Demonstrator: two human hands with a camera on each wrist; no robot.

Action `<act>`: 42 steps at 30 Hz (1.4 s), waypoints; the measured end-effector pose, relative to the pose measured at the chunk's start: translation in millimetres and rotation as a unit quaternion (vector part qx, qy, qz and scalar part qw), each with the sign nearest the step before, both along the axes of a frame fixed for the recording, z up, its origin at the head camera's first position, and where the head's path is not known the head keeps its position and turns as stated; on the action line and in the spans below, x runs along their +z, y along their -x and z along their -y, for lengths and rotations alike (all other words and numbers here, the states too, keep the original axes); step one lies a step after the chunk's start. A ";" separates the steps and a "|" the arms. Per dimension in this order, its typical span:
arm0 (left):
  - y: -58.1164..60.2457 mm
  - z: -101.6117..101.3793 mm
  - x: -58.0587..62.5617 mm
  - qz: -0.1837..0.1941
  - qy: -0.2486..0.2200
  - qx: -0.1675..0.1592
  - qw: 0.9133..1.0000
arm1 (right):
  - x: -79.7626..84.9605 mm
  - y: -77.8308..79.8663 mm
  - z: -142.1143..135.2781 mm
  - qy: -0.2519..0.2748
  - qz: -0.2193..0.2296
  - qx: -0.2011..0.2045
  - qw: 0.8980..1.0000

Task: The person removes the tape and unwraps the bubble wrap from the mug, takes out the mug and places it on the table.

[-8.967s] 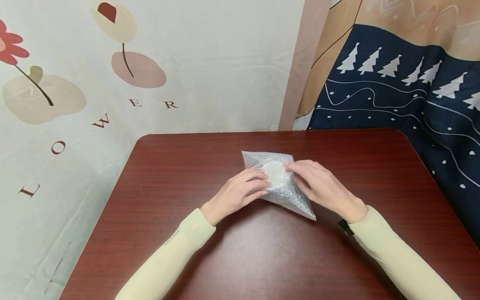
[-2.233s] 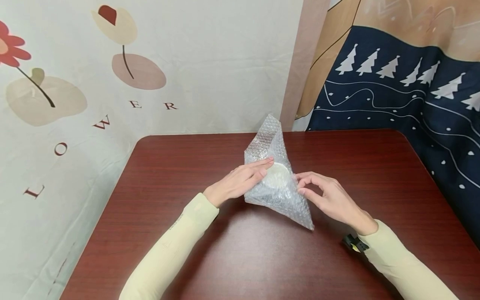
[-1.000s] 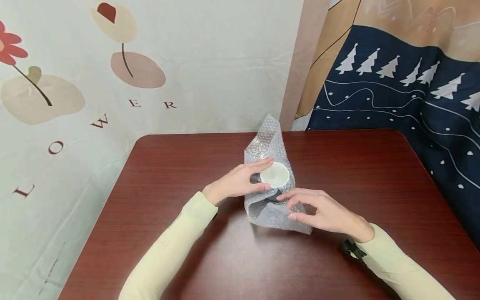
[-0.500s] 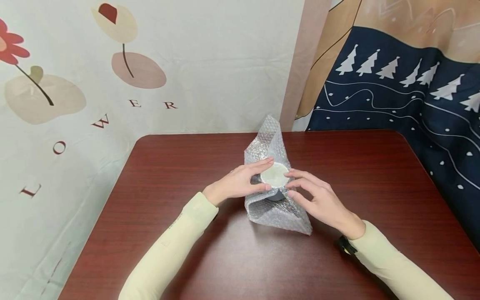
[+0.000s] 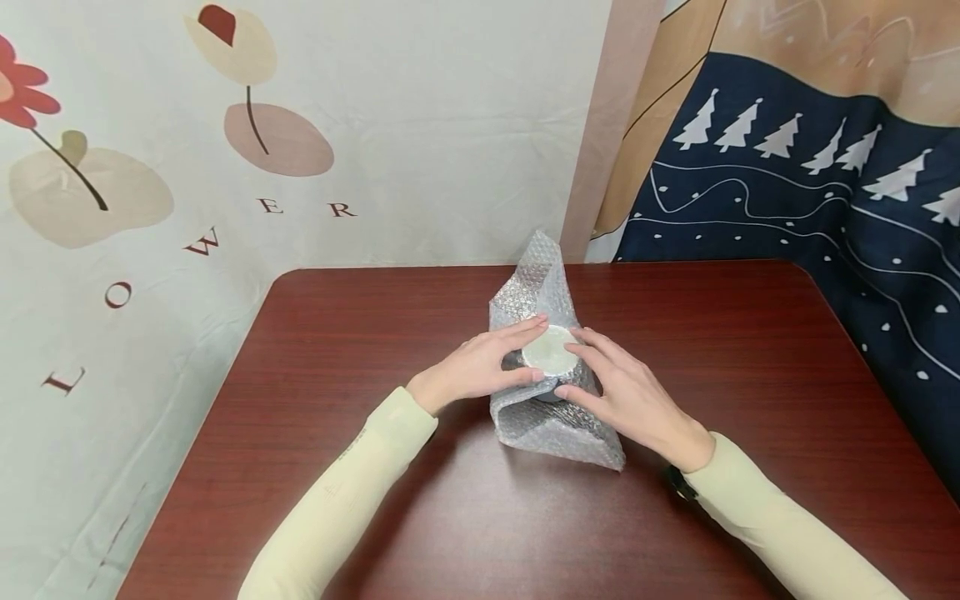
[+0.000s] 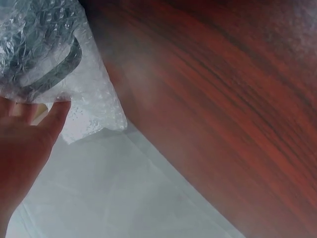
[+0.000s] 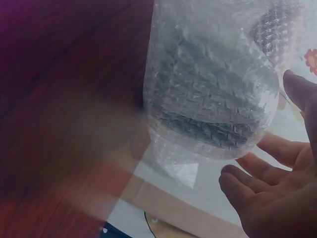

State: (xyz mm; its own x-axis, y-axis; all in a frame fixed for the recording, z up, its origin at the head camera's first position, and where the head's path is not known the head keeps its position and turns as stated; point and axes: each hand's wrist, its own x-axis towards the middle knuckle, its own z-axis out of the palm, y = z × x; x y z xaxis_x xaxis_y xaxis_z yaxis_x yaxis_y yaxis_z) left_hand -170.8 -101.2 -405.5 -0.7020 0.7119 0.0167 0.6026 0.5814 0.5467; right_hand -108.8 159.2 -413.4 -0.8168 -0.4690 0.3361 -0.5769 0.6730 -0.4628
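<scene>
A dark mug (image 5: 551,392) with a round, pale end facing up stands in a sheet of bubble wrap (image 5: 558,442) on the table. Through the plastic in the left wrist view its dark handle (image 6: 59,69) shows. My left hand (image 5: 472,365) holds the mug's left side, with thumb and fingers spread across the pale end. On the right my right hand (image 5: 630,396) touches the wrapped mug, its fingers loosely bent and apart. In the right wrist view its fingertips (image 7: 230,173) lie at the edge of the wrap.
The brown wooden table (image 5: 337,350) meets a pale printed cloth (image 5: 450,125) at its back edge. To the right hangs a dark blue cloth (image 5: 750,192) with white trees. One wrap corner (image 5: 542,250) sticks up at the back.
The wrap's near flap has come loose and folded down, baring part of the mug. My right hand has moved from that flap up to the mug's right side. My left hand has stayed put.
</scene>
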 end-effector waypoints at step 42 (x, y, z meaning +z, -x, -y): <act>-11.8 -5.1 -6.1 -0.071 0.042 0.013 0.997 | 1.6 4.5 -7.9 0.047 -0.017 0.007 0.999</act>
State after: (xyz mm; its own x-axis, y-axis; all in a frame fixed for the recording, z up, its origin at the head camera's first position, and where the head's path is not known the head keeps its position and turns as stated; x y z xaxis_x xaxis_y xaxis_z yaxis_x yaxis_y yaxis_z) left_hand -159.0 -96.0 -411.6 -0.7155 0.6961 0.0594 0.6544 0.6379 0.4060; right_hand -113.3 167.2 -411.7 -0.7973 -0.4453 0.4074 -0.6030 0.6188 -0.5035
